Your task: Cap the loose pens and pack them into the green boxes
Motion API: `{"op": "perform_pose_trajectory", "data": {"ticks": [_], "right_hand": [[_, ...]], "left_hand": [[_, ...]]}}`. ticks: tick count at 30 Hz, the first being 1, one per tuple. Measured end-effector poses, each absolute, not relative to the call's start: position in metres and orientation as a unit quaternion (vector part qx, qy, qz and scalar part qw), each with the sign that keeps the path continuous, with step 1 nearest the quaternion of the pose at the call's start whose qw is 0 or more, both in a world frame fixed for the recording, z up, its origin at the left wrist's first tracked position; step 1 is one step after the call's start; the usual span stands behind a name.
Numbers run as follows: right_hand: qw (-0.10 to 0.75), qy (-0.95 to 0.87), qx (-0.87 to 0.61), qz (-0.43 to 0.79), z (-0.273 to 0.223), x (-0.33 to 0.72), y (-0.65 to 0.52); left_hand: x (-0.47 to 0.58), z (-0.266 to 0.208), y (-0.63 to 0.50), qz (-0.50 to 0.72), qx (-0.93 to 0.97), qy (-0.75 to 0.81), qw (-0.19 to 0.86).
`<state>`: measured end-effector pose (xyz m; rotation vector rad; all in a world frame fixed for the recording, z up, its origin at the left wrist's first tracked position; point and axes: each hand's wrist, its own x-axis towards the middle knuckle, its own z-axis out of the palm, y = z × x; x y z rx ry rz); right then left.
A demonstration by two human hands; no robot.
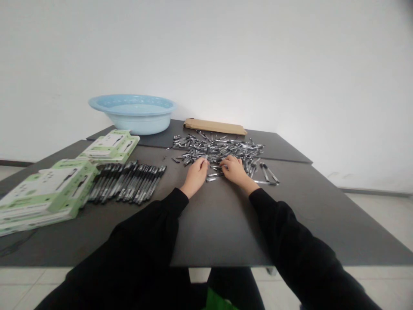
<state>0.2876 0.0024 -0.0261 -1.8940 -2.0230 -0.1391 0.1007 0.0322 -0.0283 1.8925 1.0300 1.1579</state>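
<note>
A loose heap of clear-barrelled pens with black parts (222,148) lies in the middle of the table. My left hand (195,175) is at its near left edge, fingers pressed together; what is between the fingertips is too small to make out. Just to the right, my right hand (236,170) has its fingers curled over several pens (213,175) lying crosswise between the two hands. Its fingertips touch the right ends of these pens. A few single pens (269,172) lie right of my right hand.
To the left, a row of pens (129,183) is laid side by side against stacked green-and-white boxes (41,189). More such boxes (111,144) stand behind. A light blue basin (138,120) and a flat brown cardboard piece (214,126) sit at the back of the dark table (219,232), near the wall.
</note>
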Motion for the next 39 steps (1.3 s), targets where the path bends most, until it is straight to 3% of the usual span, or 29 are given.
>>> {"op": "perform_pose_trajectory", "data": {"ticks": [14,19,24,31,35,39], "right_hand": [[0.064,-0.765,-0.637,0.070,-0.009,0.305,0.036],[0.019,-0.773,-0.634,0.033,-0.007,0.297,0.037],[0.014,-0.808,-0.587,-0.053,-0.008,0.293,0.026],[0.006,-0.817,-0.571,-0.079,-0.011,0.294,0.026],[0.042,-0.825,-0.557,-0.085,-0.015,0.294,0.027],[0.215,-0.798,-0.561,-0.050,-0.016,0.305,0.024]], "left_hand": [[0.105,-0.032,0.026,0.421,0.738,0.391,0.354],[0.106,-0.030,0.021,0.425,0.752,0.370,0.342],[0.105,-0.028,0.022,0.422,0.759,0.362,0.338],[0.104,-0.027,0.023,0.421,0.758,0.369,0.335],[0.103,-0.026,0.021,0.418,0.774,0.355,0.316],[0.102,-0.026,0.025,0.421,0.781,0.347,0.304]]}}
